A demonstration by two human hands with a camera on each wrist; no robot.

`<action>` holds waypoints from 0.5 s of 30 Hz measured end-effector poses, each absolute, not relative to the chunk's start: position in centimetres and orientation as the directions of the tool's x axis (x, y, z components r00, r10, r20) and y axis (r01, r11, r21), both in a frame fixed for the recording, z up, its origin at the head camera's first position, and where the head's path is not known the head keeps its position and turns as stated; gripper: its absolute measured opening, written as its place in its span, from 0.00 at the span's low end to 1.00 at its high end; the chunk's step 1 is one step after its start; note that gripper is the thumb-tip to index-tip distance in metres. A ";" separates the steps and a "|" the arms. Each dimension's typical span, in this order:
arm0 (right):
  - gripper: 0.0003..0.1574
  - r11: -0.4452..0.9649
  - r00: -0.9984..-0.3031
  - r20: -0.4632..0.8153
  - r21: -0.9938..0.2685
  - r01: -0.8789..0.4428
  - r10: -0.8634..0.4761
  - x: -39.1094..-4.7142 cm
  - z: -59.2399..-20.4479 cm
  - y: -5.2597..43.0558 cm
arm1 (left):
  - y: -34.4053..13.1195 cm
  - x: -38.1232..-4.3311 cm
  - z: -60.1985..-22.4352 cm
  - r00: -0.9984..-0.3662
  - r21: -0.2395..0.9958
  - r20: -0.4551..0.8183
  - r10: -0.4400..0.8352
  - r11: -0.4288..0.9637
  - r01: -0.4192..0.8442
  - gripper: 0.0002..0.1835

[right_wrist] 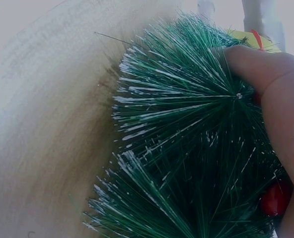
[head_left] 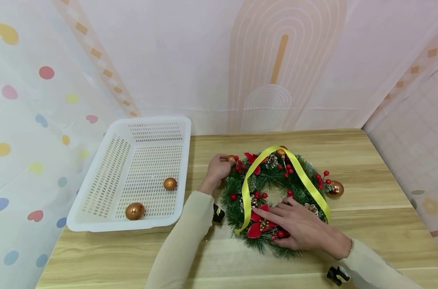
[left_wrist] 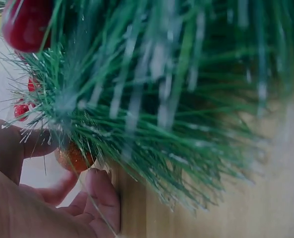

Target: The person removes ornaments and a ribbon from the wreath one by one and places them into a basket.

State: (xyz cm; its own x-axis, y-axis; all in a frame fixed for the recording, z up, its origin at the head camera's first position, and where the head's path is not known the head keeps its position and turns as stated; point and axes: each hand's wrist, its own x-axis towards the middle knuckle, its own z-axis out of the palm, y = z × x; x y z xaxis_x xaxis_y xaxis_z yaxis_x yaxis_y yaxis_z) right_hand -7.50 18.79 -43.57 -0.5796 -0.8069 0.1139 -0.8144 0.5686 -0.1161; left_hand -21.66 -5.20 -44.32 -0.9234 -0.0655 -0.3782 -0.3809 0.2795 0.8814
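Note:
A green Christmas wreath [head_left: 230, 200] with red berries, pinecones and red poinsettias [head_left: 254, 230] lies on the table. A yellow ribbon [head_left: 246, 196] loops over it. At the wreath's upper left edge, my left hand [head_left: 219, 166] pinches a copper-coloured bauble [left_wrist: 75, 157]; the left wrist view shows it between thumb and fingers, partly behind green needles. My right hand [head_left: 302, 224] grips the near right part of the wreath, its fingers over the poinsettia and its thumb on the needles [right_wrist: 186, 99]. Other copper baubles sit at the wreath's top and right side [head_left: 336, 188].
To the left stands a white plastic basket [head_left: 187, 160] with perforated walls. Inside it lie two copper baubles, a larger one [head_left: 134, 211] and a smaller one [head_left: 170, 184]. The wooden table [head_left: 370, 233] meets a patterned cloth backdrop [head_left: 204, 80] at the back.

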 end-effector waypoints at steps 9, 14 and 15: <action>0.60 0.567 -0.578 0.123 -0.113 -0.816 -0.807 -7.5 -43.5 18.7 | -5.3 -21.4 -44.2 -0.917 0.891 -0.383 -0.113 0.218 -0.399 0.20; 0.60 0.568 -0.579 0.121 -0.116 -0.815 -0.806 -7.5 -43.5 18.7 | -5.3 -21.3 -44.1 -0.912 0.898 -0.389 -0.134 0.166 -0.407 0.19; 0.61 0.569 -0.580 0.120 -0.117 -0.814 -0.806 -7.5 -43.5 18.7 | -5.3 -21.3 -44.1 -0.911 0.901 -0.389 -0.136 0.150 -0.407 0.20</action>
